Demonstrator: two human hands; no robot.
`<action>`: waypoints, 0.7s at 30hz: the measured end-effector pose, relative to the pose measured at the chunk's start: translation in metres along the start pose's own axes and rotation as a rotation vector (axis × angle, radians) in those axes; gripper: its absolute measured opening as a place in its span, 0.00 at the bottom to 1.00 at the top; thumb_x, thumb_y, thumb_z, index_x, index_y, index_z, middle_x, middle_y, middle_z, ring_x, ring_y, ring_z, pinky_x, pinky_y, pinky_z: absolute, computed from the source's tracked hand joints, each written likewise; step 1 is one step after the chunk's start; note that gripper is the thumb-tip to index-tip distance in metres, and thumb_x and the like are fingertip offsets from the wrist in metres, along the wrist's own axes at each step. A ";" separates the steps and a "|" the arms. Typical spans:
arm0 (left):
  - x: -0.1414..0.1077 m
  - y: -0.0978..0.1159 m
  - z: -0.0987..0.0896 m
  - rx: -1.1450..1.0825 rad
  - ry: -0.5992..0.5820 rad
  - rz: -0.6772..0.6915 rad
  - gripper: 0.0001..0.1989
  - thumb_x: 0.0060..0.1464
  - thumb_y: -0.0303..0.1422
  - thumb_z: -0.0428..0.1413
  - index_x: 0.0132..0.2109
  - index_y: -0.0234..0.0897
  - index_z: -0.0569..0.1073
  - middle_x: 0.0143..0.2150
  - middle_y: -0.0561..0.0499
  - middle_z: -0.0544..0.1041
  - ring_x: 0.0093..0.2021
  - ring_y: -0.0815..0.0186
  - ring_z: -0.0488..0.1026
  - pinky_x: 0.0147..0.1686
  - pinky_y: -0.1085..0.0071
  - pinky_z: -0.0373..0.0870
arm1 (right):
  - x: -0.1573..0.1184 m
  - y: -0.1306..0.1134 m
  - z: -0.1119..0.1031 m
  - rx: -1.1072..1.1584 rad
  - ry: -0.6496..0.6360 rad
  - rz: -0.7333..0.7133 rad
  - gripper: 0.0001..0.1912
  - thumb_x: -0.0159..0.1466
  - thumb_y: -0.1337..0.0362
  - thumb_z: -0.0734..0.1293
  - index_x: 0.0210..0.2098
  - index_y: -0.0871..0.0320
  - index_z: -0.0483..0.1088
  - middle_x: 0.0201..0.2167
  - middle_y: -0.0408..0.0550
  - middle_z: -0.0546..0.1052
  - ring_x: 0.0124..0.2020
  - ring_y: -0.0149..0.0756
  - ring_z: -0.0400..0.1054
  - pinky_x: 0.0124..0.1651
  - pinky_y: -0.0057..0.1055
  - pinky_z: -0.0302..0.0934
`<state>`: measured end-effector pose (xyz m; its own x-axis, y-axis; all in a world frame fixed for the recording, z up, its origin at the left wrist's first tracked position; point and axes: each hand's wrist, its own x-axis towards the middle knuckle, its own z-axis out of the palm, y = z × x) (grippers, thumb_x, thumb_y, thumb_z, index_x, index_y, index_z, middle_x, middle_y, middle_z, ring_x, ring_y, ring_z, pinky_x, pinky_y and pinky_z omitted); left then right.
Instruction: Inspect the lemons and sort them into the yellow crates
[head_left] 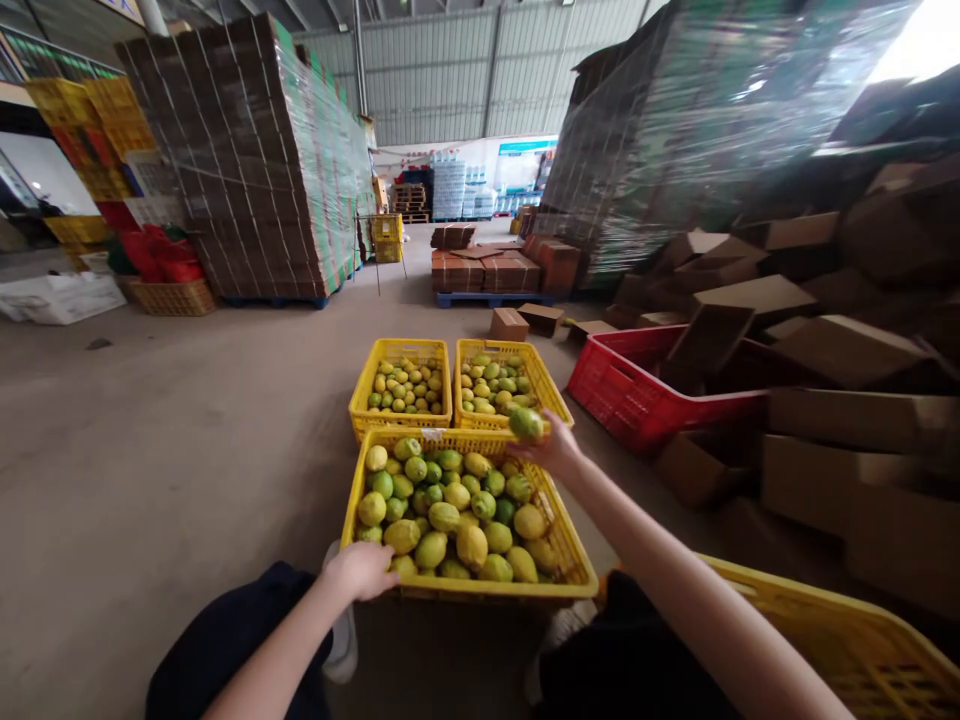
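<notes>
My right hand (555, 450) holds a green-yellow lemon (526, 424) in its fingers, above the far right corner of the nearest yellow crate (517, 590). Many lemons (444, 517), ranging from green to yellow, fill this crate, with a gap along its right side. At the near left corner, my left hand (361, 571) is closed over the crate's rim, its fingertips beside the lemons inside. Two more yellow plastic crates stand just beyond: the left one (361, 408) and the right one (559, 385) both hold lemons.
To the right are a red crate (626, 400) and a heap of cardboard boxes (832, 350). Another yellow crate (825, 610) sits by my right leg. Wrapped pallet stacks (240, 170) rise on both sides. Flat cartons lie on a blue pallet (487, 299) ahead.
</notes>
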<state>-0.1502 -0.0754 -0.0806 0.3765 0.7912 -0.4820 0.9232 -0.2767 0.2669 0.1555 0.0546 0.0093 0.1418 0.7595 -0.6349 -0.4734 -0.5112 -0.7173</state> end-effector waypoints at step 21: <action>0.066 -0.046 0.000 0.039 0.132 -0.322 0.32 0.55 0.34 0.57 0.65 0.35 0.57 0.67 0.35 0.61 0.66 0.50 0.60 0.61 0.59 0.59 | -0.010 0.044 -0.012 0.107 -0.221 0.165 0.08 0.57 0.72 0.61 0.34 0.59 0.69 0.29 0.51 0.76 0.29 0.38 0.71 0.36 0.34 0.67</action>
<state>-0.1677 -0.0109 -0.1249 0.0540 0.9042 -0.4237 0.9961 -0.0194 0.0855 0.1437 0.0196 -0.0190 -0.1314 0.7448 -0.6542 -0.5653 -0.5984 -0.5678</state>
